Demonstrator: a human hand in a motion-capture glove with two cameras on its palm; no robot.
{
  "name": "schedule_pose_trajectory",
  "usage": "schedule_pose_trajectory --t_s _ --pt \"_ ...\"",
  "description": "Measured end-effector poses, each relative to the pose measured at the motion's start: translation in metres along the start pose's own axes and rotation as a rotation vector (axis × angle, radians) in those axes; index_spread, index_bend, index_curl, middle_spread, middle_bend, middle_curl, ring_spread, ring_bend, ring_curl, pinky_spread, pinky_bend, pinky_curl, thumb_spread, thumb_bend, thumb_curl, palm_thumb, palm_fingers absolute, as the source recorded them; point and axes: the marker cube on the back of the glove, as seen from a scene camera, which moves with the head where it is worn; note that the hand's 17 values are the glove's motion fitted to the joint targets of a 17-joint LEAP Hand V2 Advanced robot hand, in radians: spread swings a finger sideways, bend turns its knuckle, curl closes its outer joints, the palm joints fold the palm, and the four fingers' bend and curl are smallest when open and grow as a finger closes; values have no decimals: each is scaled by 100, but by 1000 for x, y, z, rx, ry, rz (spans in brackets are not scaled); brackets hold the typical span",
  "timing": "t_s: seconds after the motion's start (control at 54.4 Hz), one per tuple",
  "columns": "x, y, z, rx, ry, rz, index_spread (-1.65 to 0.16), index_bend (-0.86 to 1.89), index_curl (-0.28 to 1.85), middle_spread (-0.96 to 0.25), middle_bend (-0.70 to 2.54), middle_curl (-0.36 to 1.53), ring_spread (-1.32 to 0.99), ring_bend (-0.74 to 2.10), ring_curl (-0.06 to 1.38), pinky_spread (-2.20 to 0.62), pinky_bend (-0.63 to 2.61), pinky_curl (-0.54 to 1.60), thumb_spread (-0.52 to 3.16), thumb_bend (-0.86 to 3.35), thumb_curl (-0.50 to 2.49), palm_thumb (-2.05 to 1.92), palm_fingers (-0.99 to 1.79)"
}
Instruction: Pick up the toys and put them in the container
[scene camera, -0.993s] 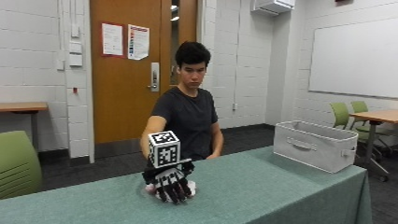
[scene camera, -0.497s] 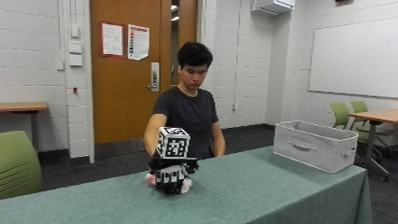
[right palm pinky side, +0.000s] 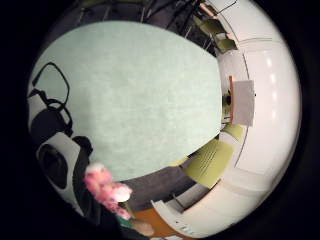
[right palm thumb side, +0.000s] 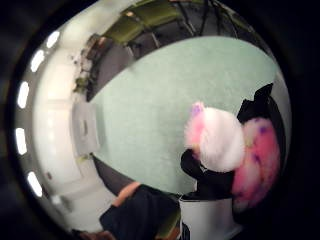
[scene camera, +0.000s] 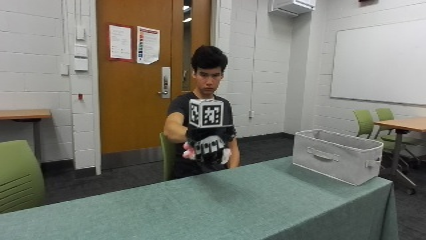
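Observation:
In the outside view the person's gloved right hand (scene camera: 209, 146) is raised above the green table (scene camera: 219, 205), its fingers curled round a pink and white plush toy (scene camera: 189, 152) that peeks out at both sides of the glove. The thumb side palm view shows the fluffy toy (right palm thumb side: 220, 140) close against the palm, held by black fingers (right palm thumb side: 200, 172). A pink part of the toy (right palm pinky side: 105, 186) also shows in the little finger side palm view. The grey fabric container (scene camera: 338, 155) stands on the table's right end, well to the right of the hand.
Green chairs (scene camera: 18, 175) stand at the left and at the back right. A wooden table (scene camera: 403, 123) stands behind the container. The table's front edge runs along the bottom of the outside view.
The gloved hand has lifted off the tabletop with the plush toy in it and moved up and towards the right, nearer the container.

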Motion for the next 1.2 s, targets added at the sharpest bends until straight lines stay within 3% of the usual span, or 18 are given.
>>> schedule_pose_trajectory --t_s 0.368,0.497,0.607,0.699,0.809,0.975,1.048,1.085,1.159,1.195 --pt "-208 -20 -137 224 -61 -268 -28 63 68 -34 94 60 -43 105 55 -47 90 42 46 8 93 54 118" --pt "-320 -18 -171 299 -121 -372 -29 62 70 -33 94 60 -43 105 55 -47 90 42 45 8 98 53 118" --pt "-423 1 -188 413 -177 -666 -29 60 71 -33 93 59 -43 105 54 -46 91 42 44 7 101 53 116" --pt "-499 4 -195 450 -250 -542 -30 59 72 -34 93 59 -43 104 54 -47 90 42 45 7 104 52 115" --pt "-584 27 -193 518 -218 -666 -30 56 74 -34 93 60 -44 104 54 -47 90 42 46 6 107 52 114" --pt "-581 -6 -180 486 -353 -791 -32 52 76 -35 91 60 -44 104 53 -47 90 42 49 6 112 51 113" --pt "-593 1 -164 358 -376 -850 -32 50 77 -35 91 60 -44 104 53 -47 90 42 50 6 114 52 112" --pt "-597 -1 -155 255 -344 -779 -33 49 78 -35 90 60 -44 104 53 -47 90 42 51 6 115 51 111" --pt "-605 -3 -141 62 -287 -659 -33 27 77 -37 80 58 -44 105 54 -47 99 44 62 1 113 43 87" --pt "-603 -5 -135 43 -235 -644 -30 13 76 -30 63 55 -39 102 55 -40 111 49 83 -11 102 16 46"
